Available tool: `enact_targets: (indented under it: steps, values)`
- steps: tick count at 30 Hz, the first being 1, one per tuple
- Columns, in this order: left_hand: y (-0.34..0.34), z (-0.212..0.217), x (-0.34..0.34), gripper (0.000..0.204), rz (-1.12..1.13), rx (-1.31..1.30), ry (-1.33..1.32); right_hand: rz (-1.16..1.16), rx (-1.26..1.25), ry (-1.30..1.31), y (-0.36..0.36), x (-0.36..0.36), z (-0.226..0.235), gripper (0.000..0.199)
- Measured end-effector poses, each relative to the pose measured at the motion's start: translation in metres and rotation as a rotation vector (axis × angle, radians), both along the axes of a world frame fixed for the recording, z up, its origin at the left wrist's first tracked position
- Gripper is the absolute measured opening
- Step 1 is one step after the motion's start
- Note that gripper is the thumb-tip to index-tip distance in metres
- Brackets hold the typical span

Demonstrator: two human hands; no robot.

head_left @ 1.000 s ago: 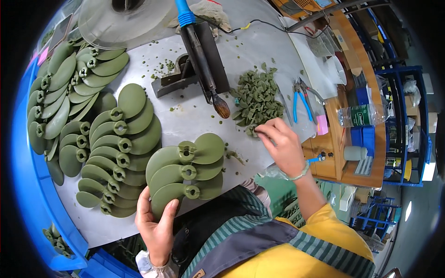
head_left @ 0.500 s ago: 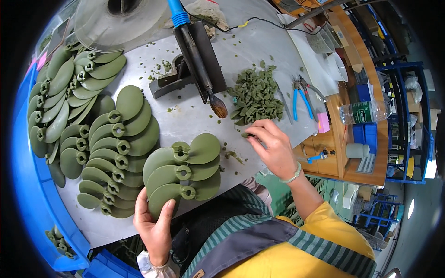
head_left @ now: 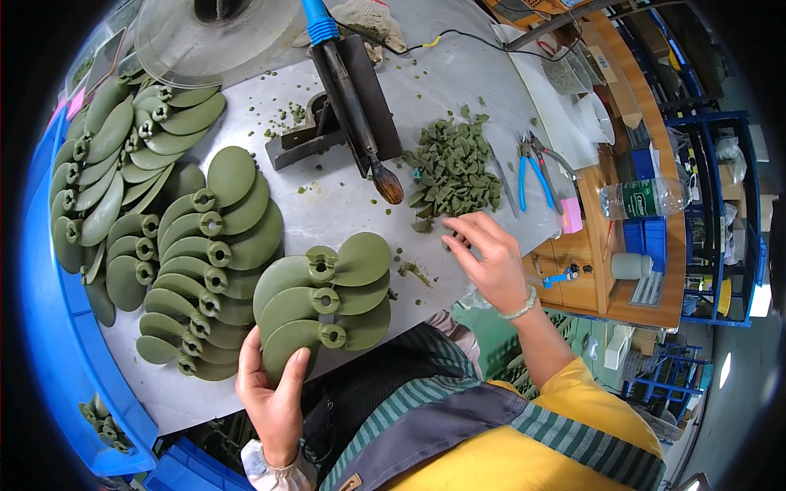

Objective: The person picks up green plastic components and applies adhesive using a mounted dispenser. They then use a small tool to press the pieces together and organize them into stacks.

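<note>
My left hand (head_left: 275, 393) pinches the lower blade of a green two-bladed propeller (head_left: 331, 335) at the table's near edge, thumb on top. Two more such propellers (head_left: 324, 300) lie overlapped just beyond it in a neat row. My right hand (head_left: 485, 258) hovers by the near edge of a heap of small green chips (head_left: 456, 168). Its thumb and fingertips are apart, and nothing shows between them. One loose green chip (head_left: 422, 226) lies just left of those fingertips.
Overlapping rows of green propellers (head_left: 237, 217) fill the left side. A soldering iron with a blue handle (head_left: 318, 23) rests in a dark metal stand (head_left: 354, 98), its tip pointing toward me. Pliers with blue grips (head_left: 536, 176) lie right of the chips. A blue bin (head_left: 98, 393) borders the left edge.
My right hand's fingers have parted and drawn slightly right, and the small green chip they held now lies by the heap. My left hand keeps its grip on the propeller.
</note>
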State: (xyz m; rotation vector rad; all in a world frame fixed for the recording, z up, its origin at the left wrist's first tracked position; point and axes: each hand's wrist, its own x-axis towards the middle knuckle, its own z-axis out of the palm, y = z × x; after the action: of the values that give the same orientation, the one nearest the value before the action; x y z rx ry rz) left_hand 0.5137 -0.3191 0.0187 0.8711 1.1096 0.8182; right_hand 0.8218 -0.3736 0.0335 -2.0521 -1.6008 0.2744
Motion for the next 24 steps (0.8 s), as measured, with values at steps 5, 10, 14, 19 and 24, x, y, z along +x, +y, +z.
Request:
enact_targets:
  steps: [5, 10, 14, 19, 24]
  values:
    - [0.0, -0.001, -0.001, 0.051, 0.008, 0.006, -0.013, 0.1, -0.077, -0.036, -0.001, 0.004, 0.014, 0.026]
    - [-0.001, -0.001, -0.003, 0.051, 0.01, 0.005, 0.0, 0.302, -0.115, -0.197, 0.001, 0.011, 0.014, 0.031]
    - [-0.001, -0.002, -0.002, 0.052, -0.002, -0.014, -0.022, 0.323, -0.09, -0.254, 0.0, 0.012, 0.013, 0.026]
    - [-0.001, -0.001, 0.0, 0.051, 0.008, -0.015, -0.043, 0.282, -0.103, -0.311, 0.005, 0.007, 0.022, 0.017]
    - [-0.002, -0.001, -0.001, 0.052, 0.0, 0.016, -0.033, 0.116, -0.185, 0.044, 0.006, 0.002, 0.029, 0.018]
